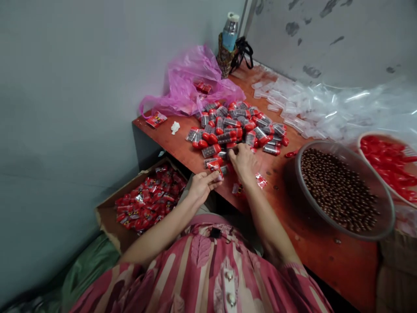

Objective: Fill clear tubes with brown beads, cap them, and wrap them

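Note:
A small red printed wrapper [214, 165] is pinched between the thumb and fingers of my left hand [203, 186], close to the table's front edge. My right hand [243, 161] reaches to the near side of a pile of clear tubes with red caps [224, 124], each filled with dark balls. Its fingers curl down among the nearest tubes, and whatever is under the fingertips is hidden. Beside my right wrist, a few loose red wrappers [260, 180] lie on the orange-red table [260, 217].
Brown balls fill a grey bowl [298, 174] on the right, beside a basin of red caps [387, 167]. Clear empty tubes [293, 104] lie behind. A pink plastic bag [192, 74] and a bottle [230, 32] stand at the back. A cardboard box [107, 230] of red packets sits lower left.

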The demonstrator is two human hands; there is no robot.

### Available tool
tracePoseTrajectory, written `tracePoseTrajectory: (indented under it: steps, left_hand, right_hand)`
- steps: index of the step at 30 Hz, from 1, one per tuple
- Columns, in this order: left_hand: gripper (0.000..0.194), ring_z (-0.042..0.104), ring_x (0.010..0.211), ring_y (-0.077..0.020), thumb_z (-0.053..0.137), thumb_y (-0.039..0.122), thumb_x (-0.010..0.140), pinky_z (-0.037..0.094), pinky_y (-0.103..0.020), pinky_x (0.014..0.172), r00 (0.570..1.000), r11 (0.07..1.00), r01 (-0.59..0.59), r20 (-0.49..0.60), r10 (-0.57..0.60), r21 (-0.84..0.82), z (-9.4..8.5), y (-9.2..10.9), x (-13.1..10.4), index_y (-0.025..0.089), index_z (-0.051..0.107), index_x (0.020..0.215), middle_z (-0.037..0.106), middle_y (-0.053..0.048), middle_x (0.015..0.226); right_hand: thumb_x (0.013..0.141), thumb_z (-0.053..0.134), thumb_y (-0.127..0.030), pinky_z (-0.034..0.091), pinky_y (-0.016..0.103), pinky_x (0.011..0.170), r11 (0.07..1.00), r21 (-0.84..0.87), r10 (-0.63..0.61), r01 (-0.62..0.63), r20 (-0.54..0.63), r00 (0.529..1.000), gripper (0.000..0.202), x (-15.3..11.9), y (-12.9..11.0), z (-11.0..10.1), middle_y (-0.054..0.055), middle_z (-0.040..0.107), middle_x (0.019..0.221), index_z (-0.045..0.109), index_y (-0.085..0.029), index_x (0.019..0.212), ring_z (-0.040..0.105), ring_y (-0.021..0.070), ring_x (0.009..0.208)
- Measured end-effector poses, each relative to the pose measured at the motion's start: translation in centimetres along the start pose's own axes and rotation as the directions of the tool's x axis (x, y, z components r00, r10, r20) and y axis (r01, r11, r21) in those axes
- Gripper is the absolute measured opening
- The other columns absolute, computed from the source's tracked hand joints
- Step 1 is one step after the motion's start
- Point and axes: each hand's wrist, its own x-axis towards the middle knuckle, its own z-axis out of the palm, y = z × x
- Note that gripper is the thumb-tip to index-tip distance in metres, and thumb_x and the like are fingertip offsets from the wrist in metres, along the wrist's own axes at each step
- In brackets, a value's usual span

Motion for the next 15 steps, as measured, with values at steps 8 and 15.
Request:
tracePoseTrajectory:
  steps: [8,15]
  left_hand:
    - [0.014,0.068,0.060,-0.0135,0.074,0.017,0.070,0.057,-0.023,0.061,0.995,0.983,-0.019,-0.102,0.000,-0.182,-0.6,1.3,0.8,0.008,0.063,0.067,0.068,-0.005,0.064]
    - [0.010,0.069,0.070,-0.0152,0.068,0.018,0.077,0.057,-0.028,0.073,0.993,0.951,0.083,-0.053,-0.104,-0.299,-0.1,1.5,0.5,0.011,0.064,0.072,0.070,-0.005,0.071]
  right_hand:
    - [0.079,0.060,-0.033,0.043,0.041,0.083,0.982,0.165,-0.086,0.094,-0.055,0.995,0.039,-0.4,0.1,1.0,0.014,0.064,0.107,0.057,-0.015,0.114,0.058,0.0267,0.096]
    - [0.081,0.061,-0.040,0.051,0.033,0.072,0.591,0.806,-0.031,0.032,-0.017,0.999,0.039,-5.8,2.1,-0.8,0.005,0.066,0.100,0.059,-0.023,0.116,0.062,0.0167,0.079]
